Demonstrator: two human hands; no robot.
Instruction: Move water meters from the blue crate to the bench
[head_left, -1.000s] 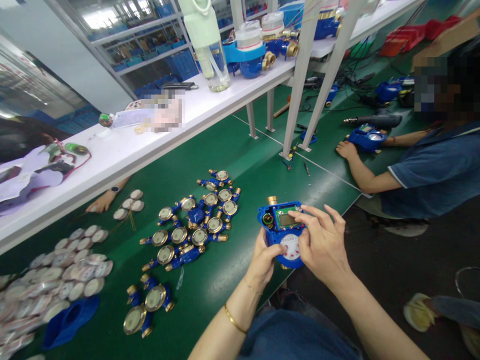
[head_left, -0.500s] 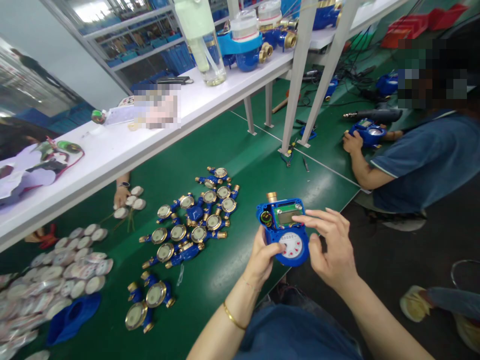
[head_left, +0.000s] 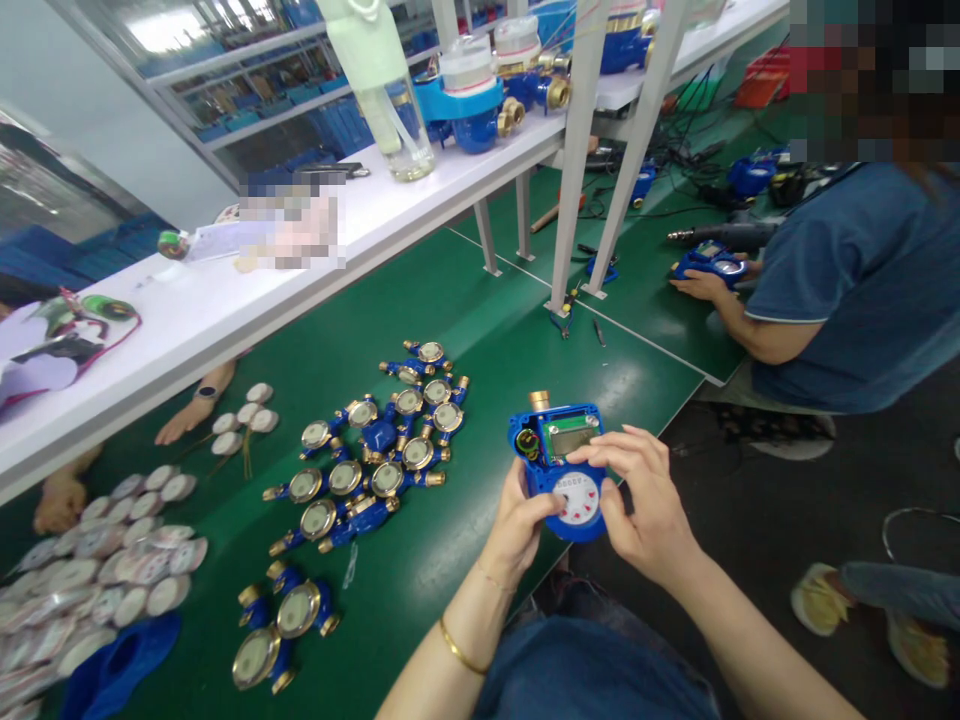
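Both hands, left hand (head_left: 517, 520) and right hand (head_left: 641, 500), clasp a blue water meter (head_left: 559, 465) (white dial, green display) at the green surface's (head_left: 465, 330) near edge, frame centre.

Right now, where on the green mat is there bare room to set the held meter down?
Bare green mat lies between the cluster of small meters and the white shelf legs, and another strip just left of the left hand. Far left is crowded with round dials. Both hands hold the blue meter.

No text is legible anywhere (the water meter (head_left: 561, 468) dial and display are too small).
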